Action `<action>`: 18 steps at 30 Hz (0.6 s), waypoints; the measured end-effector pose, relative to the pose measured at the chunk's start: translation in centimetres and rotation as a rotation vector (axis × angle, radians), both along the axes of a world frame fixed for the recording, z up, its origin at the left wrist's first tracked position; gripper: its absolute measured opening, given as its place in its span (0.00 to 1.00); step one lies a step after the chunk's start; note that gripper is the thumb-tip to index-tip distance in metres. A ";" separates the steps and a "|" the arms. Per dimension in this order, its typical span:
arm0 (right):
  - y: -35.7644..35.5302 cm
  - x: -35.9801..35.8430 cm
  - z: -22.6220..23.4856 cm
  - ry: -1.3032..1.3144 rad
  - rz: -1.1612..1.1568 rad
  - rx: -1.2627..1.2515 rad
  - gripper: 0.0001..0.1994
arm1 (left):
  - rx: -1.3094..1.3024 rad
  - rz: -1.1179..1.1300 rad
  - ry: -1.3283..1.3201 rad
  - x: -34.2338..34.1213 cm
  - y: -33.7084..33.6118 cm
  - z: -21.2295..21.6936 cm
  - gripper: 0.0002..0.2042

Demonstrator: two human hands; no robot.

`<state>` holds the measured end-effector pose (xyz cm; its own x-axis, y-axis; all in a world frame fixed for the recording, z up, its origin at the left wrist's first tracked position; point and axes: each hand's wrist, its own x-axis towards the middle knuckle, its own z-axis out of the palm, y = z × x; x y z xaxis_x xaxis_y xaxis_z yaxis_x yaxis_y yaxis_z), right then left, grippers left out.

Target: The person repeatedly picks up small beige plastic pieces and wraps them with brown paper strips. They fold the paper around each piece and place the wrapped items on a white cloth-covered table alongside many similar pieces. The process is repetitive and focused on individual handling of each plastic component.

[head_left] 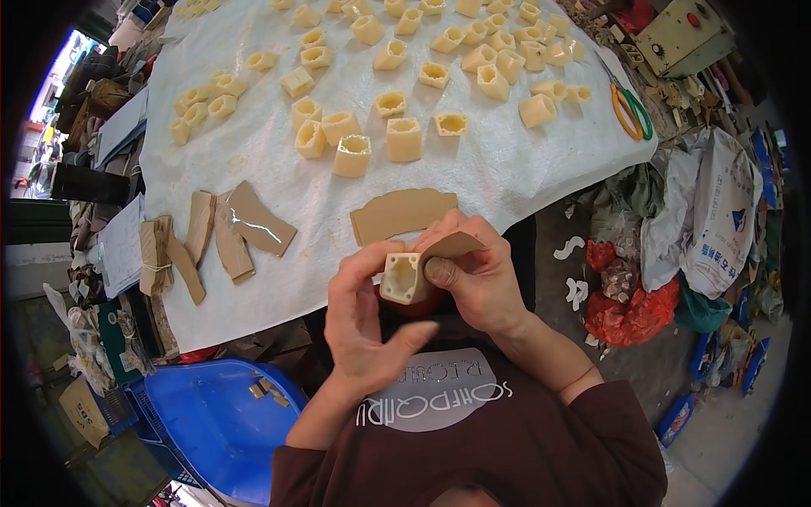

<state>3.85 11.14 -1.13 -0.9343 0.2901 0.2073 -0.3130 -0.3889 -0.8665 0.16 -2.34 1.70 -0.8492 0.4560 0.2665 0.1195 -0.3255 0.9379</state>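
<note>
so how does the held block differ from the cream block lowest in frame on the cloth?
Pose: the held block is up between the left hand and right hand; the cloth block rests on the white cloth.
End: the held block shows small corner holes; the cloth block shows a thin, uneven rim without visible corner holes.
Shared: both cream and hollow.

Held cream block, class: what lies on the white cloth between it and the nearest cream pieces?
Head view: a flat brown piece lies beyond the cream block.

Dark maroon short-sleeved T-shirt (528, 439), grey chest print (439, 409)
</note>
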 end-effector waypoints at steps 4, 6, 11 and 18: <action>-0.2 -0.1 0.4 0.010 0.000 -0.013 0.08 | -0.080 0.216 0.126 0.2 1.5 -0.2 0.33; 0.0 -0.2 0.2 0.061 0.013 0.013 0.08 | -0.144 0.150 -0.012 -0.1 0.4 -0.8 0.29; 0.2 -0.2 0.0 0.108 0.116 -0.018 0.08 | -0.194 0.231 0.067 -0.4 -0.1 -1.1 0.19; -0.1 0.3 -0.1 0.190 0.128 0.075 0.06 | -0.130 0.150 -0.226 -1.2 -0.4 -0.8 0.17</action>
